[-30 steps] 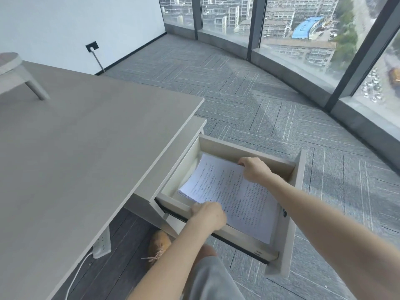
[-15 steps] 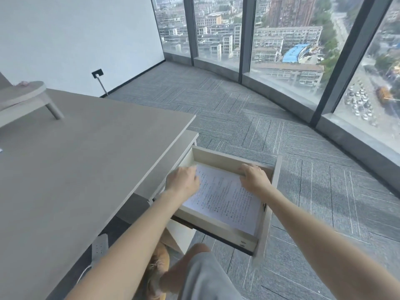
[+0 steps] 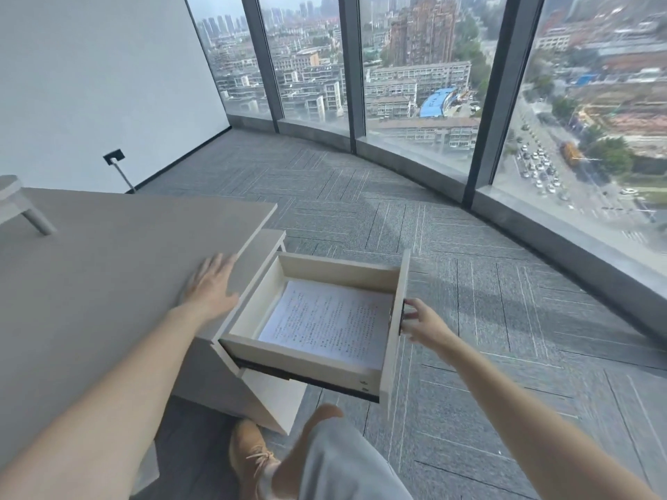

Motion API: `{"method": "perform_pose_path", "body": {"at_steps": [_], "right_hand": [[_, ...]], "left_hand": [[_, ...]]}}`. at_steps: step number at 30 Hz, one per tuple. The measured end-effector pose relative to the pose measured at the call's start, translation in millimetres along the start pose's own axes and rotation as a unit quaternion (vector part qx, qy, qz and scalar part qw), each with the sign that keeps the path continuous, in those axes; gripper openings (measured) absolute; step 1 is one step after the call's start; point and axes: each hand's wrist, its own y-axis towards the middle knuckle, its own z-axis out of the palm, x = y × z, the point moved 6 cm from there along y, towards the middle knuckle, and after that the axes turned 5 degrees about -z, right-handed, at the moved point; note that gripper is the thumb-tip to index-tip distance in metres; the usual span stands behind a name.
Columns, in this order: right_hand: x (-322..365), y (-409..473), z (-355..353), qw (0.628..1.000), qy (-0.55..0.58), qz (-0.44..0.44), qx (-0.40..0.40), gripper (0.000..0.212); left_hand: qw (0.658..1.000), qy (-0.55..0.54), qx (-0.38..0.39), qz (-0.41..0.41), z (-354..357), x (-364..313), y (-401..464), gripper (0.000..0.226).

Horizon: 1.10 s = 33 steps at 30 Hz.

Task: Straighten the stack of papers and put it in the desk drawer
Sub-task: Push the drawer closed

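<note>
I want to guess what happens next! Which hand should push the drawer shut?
Probably the right hand: it is already at the pale wooden drawer's front panel, while the left hand lies flat on the grey desk top.

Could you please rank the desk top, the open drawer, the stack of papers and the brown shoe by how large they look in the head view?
1. desk top
2. open drawer
3. stack of papers
4. brown shoe, nearer the camera, so possibly flattered
</note>
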Motion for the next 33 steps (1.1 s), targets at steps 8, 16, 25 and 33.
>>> {"method": "perform_pose_path", "body": {"at_steps": [8,16,25,33], "right_hand": [[3.5,16.0,9.2,0.998,0.06,0.012,0.031,0.059],[30.6,29.7,51.8,0.993,0.076,0.008,0.085,0.07],[62.0,50.7,93.1,0.994,0.064,0.001,0.092,0.073],[87.1,69.2,126.3,0.993,0.053,-0.002,0.103,0.071]], "left_hand": [[1.0,0.021,-0.013,0.018,-4.1,7.9,26.1,0.082],[0.999,-0.001,-0.028,0.016,-3.8,5.3,20.7,0.071],[0.999,-0.001,-0.038,0.016,-3.0,5.7,22.9,0.072],[0.999,-0.005,-0.044,0.016,-3.1,5.5,22.8,0.072]]}}
